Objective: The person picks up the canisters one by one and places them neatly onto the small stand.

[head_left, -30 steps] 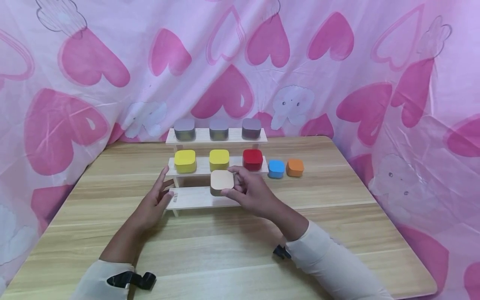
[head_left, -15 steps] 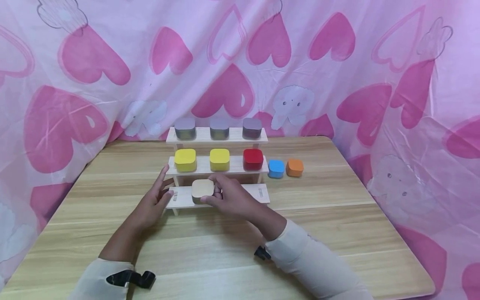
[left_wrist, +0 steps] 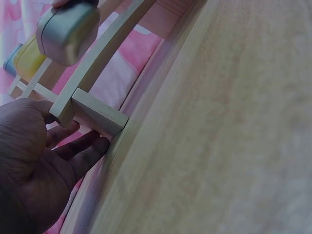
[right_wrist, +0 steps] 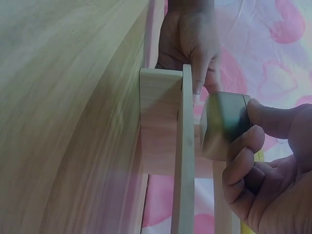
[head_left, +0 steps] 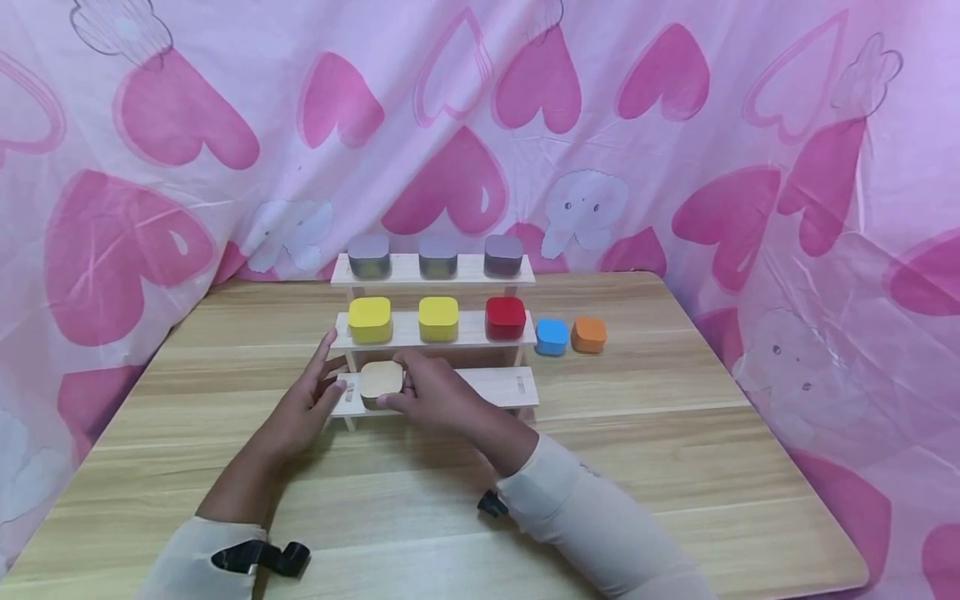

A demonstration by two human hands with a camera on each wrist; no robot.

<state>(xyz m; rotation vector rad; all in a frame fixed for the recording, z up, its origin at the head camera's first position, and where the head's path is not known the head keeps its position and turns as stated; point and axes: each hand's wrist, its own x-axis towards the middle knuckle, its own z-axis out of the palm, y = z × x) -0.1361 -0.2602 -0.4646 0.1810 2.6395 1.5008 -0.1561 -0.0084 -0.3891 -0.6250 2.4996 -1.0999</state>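
Note:
My right hand (head_left: 442, 396) pinches a small rounded-square tin (head_left: 381, 383) with a beige top and shiny grey-silver sides. The tin is close over the left part of the lowest step (head_left: 480, 386) of a pale wooden three-tier rack. In the right wrist view, thumb and curled fingers grip the tin (right_wrist: 222, 124) by its sides, and a narrow gap shows between it and the step's board (right_wrist: 184, 170). At the rack's left end, my left hand (head_left: 306, 404) touches the step with its thumb, index finger extended; the left wrist view shows its fingers (left_wrist: 87, 151) beside the support leg (left_wrist: 100, 114).
Two yellow tins (head_left: 370, 320) and a red tin (head_left: 506, 318) stand on the middle tier. Three grey ones (head_left: 438, 257) line the top tier. A blue tin (head_left: 551, 337) and an orange tin (head_left: 589, 334) sit on the wooden table (head_left: 645, 467), right of the rack.
My right hand has carried the beige-topped tin leftward along the lowest step, from near its middle to near its left end. The left hand has stayed in place.

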